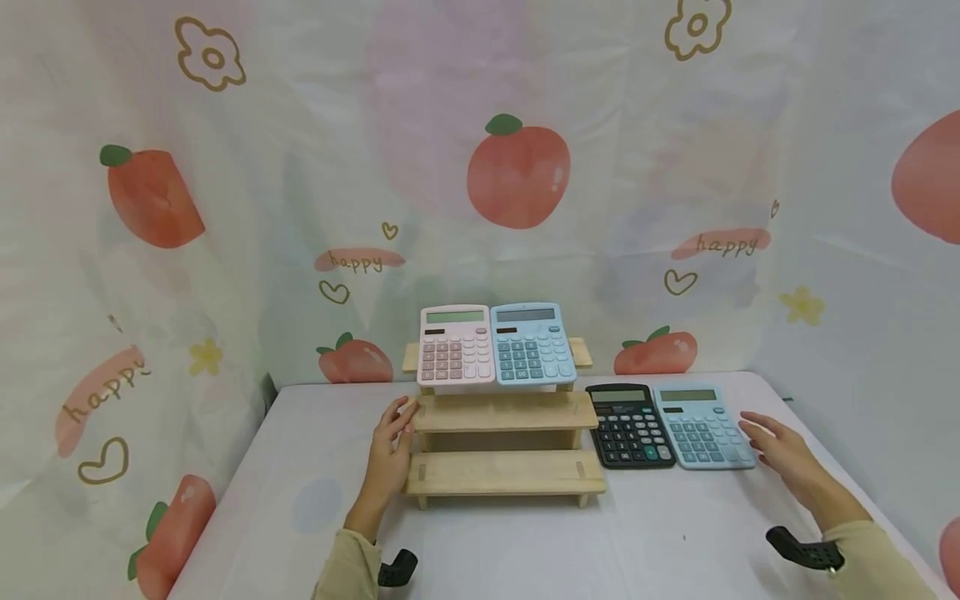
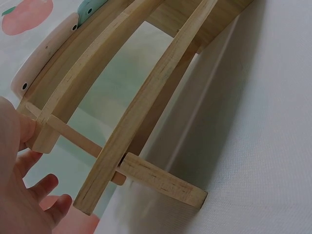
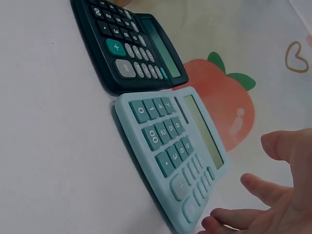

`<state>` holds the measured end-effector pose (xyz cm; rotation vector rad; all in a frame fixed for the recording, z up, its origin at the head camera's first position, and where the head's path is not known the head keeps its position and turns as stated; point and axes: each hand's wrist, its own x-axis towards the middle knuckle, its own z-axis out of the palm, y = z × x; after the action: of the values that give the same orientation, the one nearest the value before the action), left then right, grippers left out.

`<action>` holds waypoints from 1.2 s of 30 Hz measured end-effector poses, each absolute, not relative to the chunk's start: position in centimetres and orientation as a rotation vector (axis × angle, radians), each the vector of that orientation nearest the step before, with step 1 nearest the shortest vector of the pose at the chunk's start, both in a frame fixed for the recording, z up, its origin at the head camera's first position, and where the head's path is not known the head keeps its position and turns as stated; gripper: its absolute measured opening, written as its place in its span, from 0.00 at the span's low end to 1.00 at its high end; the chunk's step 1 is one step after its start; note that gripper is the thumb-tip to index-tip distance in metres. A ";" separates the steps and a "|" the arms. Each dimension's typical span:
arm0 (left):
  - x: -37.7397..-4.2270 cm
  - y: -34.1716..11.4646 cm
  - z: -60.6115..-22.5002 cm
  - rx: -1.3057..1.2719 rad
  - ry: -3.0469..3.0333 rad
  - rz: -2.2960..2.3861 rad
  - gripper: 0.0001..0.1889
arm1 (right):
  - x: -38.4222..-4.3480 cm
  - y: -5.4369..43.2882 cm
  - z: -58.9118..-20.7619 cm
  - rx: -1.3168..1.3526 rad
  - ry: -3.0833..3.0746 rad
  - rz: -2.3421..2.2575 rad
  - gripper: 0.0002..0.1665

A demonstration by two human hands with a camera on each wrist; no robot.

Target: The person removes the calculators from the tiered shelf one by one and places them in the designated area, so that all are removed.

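Abt halfway, I'd say: pink plastic calc (image 1: 456, 346) & sky-blue plastic calc (image 1: 532, 344) atop tiered wooden rack (image 1: 506, 414), black plastic calc (image 1: 633, 427) & pale-blue plastic calc (image 1: 703, 427) down on white table (image 1: 525, 550) alongside, L hand (image 1: 387, 450) relaxed at rack's edge, R hand (image 1: 791, 460) loose, holding nothing, beside pale-blue.

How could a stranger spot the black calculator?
On the white table, find the wooden stand. Just to its right in the head view lies the black calculator, with a pale blue calculator beyond. Among the four calculators, only this is black.
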<state>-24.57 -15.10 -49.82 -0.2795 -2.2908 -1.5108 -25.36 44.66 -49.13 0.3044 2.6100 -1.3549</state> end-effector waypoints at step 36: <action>-24.6 -15.1 -49.9 -0.294 -2.280 -1.525 0.19 | -23.6 35.2 -42.8 0.018 2.779 -1.505 0.39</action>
<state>-24.57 -15.14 -49.92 -0.2939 -2.2804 -1.5248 -23.63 35.15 -42.75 0.0180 2.7788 -1.5050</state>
